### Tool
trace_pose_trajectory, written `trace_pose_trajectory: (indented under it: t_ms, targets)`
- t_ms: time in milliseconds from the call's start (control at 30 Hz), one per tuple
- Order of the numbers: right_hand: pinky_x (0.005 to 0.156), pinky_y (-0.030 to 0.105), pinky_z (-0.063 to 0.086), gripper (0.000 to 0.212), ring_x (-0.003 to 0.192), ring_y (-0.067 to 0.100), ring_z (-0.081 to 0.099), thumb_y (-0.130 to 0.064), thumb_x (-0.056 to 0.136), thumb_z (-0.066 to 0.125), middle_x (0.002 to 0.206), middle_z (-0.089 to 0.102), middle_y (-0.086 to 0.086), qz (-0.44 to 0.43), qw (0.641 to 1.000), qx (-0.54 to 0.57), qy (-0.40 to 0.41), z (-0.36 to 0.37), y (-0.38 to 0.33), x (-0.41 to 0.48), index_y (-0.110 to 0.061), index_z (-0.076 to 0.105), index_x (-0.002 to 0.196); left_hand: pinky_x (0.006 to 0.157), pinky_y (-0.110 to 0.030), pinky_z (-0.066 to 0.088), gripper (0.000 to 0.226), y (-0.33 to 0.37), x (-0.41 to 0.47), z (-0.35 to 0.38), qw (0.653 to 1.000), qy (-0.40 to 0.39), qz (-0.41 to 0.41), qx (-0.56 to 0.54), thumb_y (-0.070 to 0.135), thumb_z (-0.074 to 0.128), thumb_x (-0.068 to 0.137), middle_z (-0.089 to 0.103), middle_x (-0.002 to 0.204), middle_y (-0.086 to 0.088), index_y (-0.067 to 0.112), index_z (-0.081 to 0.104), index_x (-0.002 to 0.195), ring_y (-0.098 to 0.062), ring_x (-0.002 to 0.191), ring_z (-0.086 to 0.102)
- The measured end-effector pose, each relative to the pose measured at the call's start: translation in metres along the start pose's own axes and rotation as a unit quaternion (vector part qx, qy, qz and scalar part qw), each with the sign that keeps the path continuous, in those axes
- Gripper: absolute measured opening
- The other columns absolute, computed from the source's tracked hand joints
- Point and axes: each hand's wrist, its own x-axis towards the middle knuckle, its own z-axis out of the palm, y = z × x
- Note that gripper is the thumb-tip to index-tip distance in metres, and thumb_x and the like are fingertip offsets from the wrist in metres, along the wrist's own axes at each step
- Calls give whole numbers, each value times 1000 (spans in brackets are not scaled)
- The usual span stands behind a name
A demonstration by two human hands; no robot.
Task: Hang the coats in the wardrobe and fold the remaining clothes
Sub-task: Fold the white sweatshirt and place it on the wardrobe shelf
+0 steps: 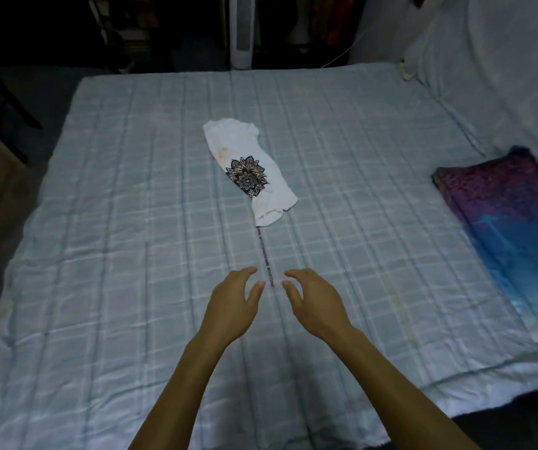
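Wide bed (pixel 131 222) surrounds the far white shirt (pixel 248 167), while my left hand (pixel 233 300) and right hand (pixel 313 297) hover near, fingers (pixel 244 273) loosely spread, holding nothing.

No words or numbers can be read. A thin dark strip (pixel 265 254) on the bed cover (pixel 131 222) has tiny marks like letters, too small to read.

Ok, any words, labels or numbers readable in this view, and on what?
On the dark strip leading from the white garment: repeated lettering, too small and blurred to read.
On the white garment itself: a black mandala print only, no words.
On the purple-blue cloth: no lettering visible.
So nothing can be quoted.
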Motion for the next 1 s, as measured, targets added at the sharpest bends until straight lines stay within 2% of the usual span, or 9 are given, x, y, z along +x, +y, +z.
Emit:
trace_pose_trajectory:
  t_ms: [200, 433, 567, 767, 900, 1000]
  targets:
    - [97, 28, 43, 38, 113, 17, 56, -36, 98, 46, 128, 58, 2, 27, 998, -45, -38, 13, 28, 69, -18, 55, 129, 95, -15, 29, 43, -22, 79, 9, 999, -41, -7, -11, 37, 46, 96, 53, 132, -2, 18, 48, 135, -13, 118, 49]
    - [95, 27, 41, 36, 112, 19, 57, -32, 98, 45, 128, 58, 3, 33, 996, -36, -78, 55, 61, 179, -17, 56, 129, 101, -24, 33, 44, -67, 189, 36, 996, -64, -51, 39, 35, 47, 96, 51, 136, -5, 16, 47, 135, -18, 121, 49]
    - [96, 31, 42, 36, 111, 22, 56, -31, 98, 45, 128, 57, 4, 44, 993, -45, -96, 83, 91, 252, -18, 54, 130, 102, -30, 35, 44, -93, 262, 67, 993, -69, -64, 71, 33, 46, 97, 49, 136, -7, 16, 44, 137, -21, 122, 48]
    - [98, 34, 42, 36, 113, 22, 54, -29, 98, 43, 129, 56, 5, 70, 991, -47, -106, 127, 137, 331, -17, 53, 131, 87, -35, 44, 50, -126, 366, 129, 990, -49, -120, 56, 32, 48, 95, 54, 123, -11, 13, 33, 139, -26, 108, 54]
    - [95, 30, 40, 36, 111, 21, 56, -30, 100, 37, 127, 57, 5, 61, 990, -67, -110, 145, 159, 350, -16, 54, 128, 86, -41, 45, 60, -156, 415, 171, 986, -37, -143, 79, 33, 54, 90, 49, 121, -17, 10, 28, 140, -31, 109, 51]
    - [97, 28, 37, 38, 116, 19, 52, -30, 99, 40, 134, 52, 2, 77, 987, -68, -127, 156, 176, 350, -20, 49, 134, 83, -41, 45, 51, -170, 443, 186, 980, -29, -185, 72, 23, 53, 91, 54, 118, -19, 8, 33, 135, -34, 107, 52]
